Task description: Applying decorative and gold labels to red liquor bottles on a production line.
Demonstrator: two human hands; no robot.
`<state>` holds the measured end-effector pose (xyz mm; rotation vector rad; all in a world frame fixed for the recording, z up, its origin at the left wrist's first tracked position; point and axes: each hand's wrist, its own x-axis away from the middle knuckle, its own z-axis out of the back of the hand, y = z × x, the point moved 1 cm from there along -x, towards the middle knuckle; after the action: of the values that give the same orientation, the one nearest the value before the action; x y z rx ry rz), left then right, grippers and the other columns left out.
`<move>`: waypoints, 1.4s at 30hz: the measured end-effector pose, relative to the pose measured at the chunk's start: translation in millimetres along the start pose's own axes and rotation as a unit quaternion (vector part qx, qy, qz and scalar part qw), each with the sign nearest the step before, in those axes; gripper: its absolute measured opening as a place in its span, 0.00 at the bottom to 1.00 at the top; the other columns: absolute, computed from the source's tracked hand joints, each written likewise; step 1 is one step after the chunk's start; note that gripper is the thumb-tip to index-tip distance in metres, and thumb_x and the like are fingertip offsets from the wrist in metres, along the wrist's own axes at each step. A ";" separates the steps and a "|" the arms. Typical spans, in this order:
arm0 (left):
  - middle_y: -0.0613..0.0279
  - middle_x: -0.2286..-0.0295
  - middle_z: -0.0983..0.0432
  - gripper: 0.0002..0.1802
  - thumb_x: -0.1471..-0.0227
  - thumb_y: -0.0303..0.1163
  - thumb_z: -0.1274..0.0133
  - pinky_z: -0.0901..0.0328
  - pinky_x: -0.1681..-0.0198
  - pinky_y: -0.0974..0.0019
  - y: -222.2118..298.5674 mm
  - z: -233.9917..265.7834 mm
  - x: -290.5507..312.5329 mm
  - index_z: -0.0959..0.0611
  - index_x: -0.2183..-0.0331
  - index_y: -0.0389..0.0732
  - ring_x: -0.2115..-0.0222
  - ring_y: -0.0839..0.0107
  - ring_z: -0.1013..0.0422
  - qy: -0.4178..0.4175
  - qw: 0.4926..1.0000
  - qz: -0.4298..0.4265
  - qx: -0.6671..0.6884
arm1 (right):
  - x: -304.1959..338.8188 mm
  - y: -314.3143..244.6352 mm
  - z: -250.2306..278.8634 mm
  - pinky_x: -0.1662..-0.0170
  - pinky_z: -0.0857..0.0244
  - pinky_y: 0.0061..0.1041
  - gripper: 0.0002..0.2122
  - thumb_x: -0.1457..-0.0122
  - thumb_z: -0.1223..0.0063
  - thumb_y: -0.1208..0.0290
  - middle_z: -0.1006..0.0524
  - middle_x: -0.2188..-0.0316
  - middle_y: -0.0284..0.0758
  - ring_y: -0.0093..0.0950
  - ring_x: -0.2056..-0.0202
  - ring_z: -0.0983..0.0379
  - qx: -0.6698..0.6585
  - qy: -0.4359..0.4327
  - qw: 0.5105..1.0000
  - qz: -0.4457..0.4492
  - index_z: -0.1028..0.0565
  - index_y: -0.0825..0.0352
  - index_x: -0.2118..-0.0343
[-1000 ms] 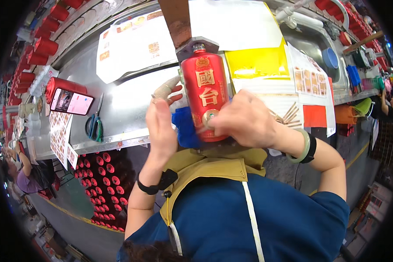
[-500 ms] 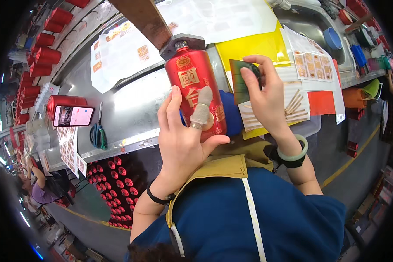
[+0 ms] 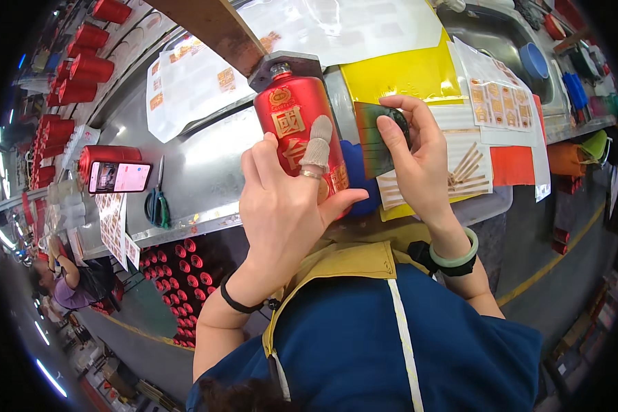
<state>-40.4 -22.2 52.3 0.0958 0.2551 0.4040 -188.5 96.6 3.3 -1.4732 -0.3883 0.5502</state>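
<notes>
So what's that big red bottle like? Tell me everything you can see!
The red bottle is shiny, with gold characters, a gold emblem and a silvery neck. It lies front up, neck pointing away, at a dark metal bracket. The left hand rests across it, hiding some characters. I can't tell its material.

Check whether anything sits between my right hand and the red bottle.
Yes: the dark green piece pinched in your right hand is on the side facing the red bottle, and a blue object shows beside the bottle there. Your left hand also covers part of the bottle's front.
</notes>
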 end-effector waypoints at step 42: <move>0.38 0.46 0.26 0.55 0.59 0.31 0.25 0.31 0.45 0.55 -27.8 -48.1 56.4 0.37 0.35 0.29 0.48 0.47 0.25 0.106 0.902 0.102 0.405 | -25.7 -34.5 -16.3 0.58 0.31 0.30 0.14 0.49 0.40 0.70 0.19 0.62 0.24 0.27 0.69 0.30 0.221 -0.345 0.737 0.538 0.17 0.53 0.57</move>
<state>7.4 -23.1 -10.8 0.9107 0.6229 0.4970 -196.5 68.2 38.5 -0.8398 0.1068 2.0119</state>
